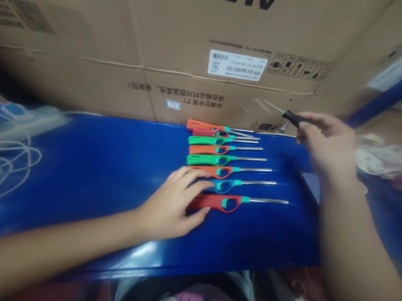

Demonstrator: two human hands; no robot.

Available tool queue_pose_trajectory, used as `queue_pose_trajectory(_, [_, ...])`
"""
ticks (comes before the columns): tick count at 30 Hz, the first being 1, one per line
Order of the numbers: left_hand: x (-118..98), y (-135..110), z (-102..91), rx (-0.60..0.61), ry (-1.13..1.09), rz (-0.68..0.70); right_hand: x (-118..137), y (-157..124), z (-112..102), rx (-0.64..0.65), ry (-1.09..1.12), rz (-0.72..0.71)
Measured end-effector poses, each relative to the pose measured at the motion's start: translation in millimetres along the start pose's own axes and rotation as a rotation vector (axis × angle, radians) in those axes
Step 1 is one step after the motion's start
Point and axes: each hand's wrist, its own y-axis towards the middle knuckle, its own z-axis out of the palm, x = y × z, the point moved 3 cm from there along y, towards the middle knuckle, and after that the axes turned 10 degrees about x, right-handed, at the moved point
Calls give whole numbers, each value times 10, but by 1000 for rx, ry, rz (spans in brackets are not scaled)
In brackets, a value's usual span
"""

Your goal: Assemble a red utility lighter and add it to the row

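Note:
Several long-necked gas lighters lie side by side in a column on the blue surface, their metal tubes pointing right. The nearest is a red lighter (223,204), with a blue lighter (226,185) and an orange lighter (224,172) just beyond it. Over the handles of these three rests my left hand (177,199), fingers spread, thumb by the red one. Farther back are a green lighter (207,159) and others in orange, red and green. Raised at the right, my right hand (324,136) is closed on the black handle of a screwdriver (291,118), its thin shaft pointing left.
A large printed cardboard box (154,37) stands behind the blue tabletop (93,161). Coiled white cable (10,164) lies at the left. On the right are a blue metal post (380,101) and pale plastic bags (379,156). The table's front edge is close to my body.

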Motion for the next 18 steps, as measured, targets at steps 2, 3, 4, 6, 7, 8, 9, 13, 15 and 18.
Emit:
queue_pose_trajectory(2, [2,-103,-10,-32,-55,-36,362,44,89,-58,131,6])
queue_pose_trajectory(3, [13,-146,-3,-34,-79,-48,543,59,154,-86,321,51])
queue_pose_trajectory(4, [30,-181,7,-35,-100,-57,739,67,226,-119,470,52])
queue_pose_trajectory(6, [74,-221,28,-50,-143,-61,1107,57,424,-54,566,60])
queue_pose_trajectory(7, [96,-228,39,-59,-164,-50,1255,30,534,-19,571,70])
queue_pose_trajectory(8, [116,-228,49,-68,-185,-34,1378,-11,650,21,564,65])
queue_pose_trajectory(9, [135,-225,59,-73,-207,-16,1473,-68,756,23,545,44])
queue_pose_trajectory(13, [194,-218,87,-76,-278,16,1624,-347,1151,116,480,-30])
queue_pose_trajectory(15, [210,-229,90,-87,-289,15,1633,-450,1265,155,462,-69])
queue_pose_trajectory(18, [224,-245,99,-88,-297,10,1637,-512,1336,201,424,-97])
